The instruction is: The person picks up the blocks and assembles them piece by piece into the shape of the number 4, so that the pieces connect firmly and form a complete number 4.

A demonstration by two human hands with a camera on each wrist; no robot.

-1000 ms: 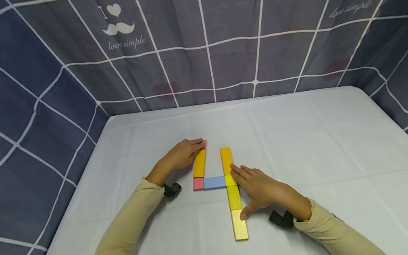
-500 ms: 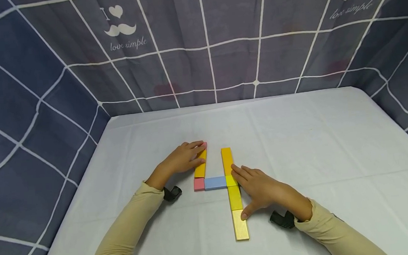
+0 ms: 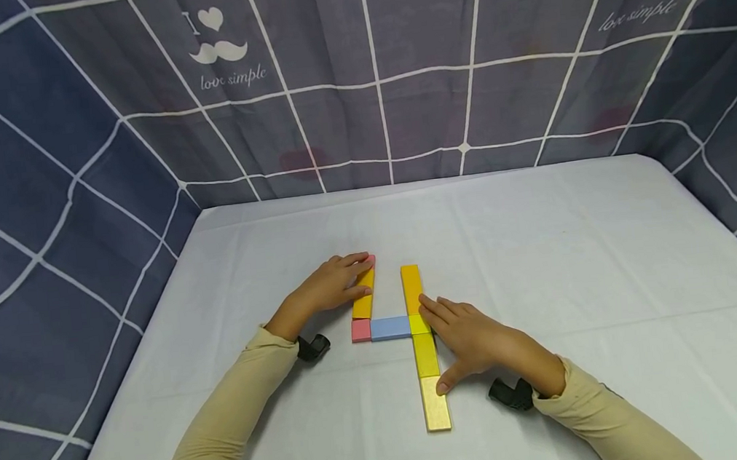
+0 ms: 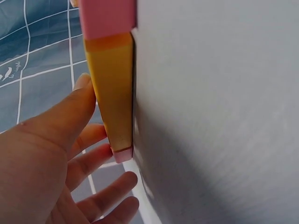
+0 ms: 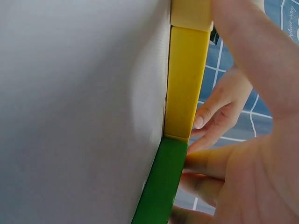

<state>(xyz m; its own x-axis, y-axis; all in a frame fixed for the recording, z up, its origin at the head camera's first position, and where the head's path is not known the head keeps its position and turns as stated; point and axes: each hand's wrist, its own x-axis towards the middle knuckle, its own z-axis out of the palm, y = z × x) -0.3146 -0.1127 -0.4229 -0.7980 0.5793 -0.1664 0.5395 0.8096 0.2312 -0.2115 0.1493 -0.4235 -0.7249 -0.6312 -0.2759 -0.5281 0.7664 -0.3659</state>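
Flat coloured blocks lie joined on the white cloth. My left hand (image 3: 327, 285) is at the slanted left column, its thumb on the orange block (image 3: 363, 306) and its fingertips at the small pink block (image 3: 371, 260), partly hidden. A red-pink block (image 3: 360, 331) and a blue block (image 3: 390, 328) form the crossbar. The right column has an orange block (image 3: 412, 288), a small yellow block (image 3: 418, 324), a longer yellow block (image 3: 426, 355) and a pale yellow block (image 3: 436, 410). Along its right side rests my right hand (image 3: 473, 338), fingers extended, thumb touching the pale block. A green side (image 5: 161, 182) shows in the right wrist view.
White cloth (image 3: 541, 244) covers the table around the blocks. Dark checked fabric (image 3: 424, 108) hangs behind and along both sides. Black wrist devices sit under the left wrist (image 3: 314, 348) and the right wrist (image 3: 511, 394).
My left thumb has come down onto the orange block from beside it, and the left hand has drawn slightly nearer. The right hand stays against the right column.
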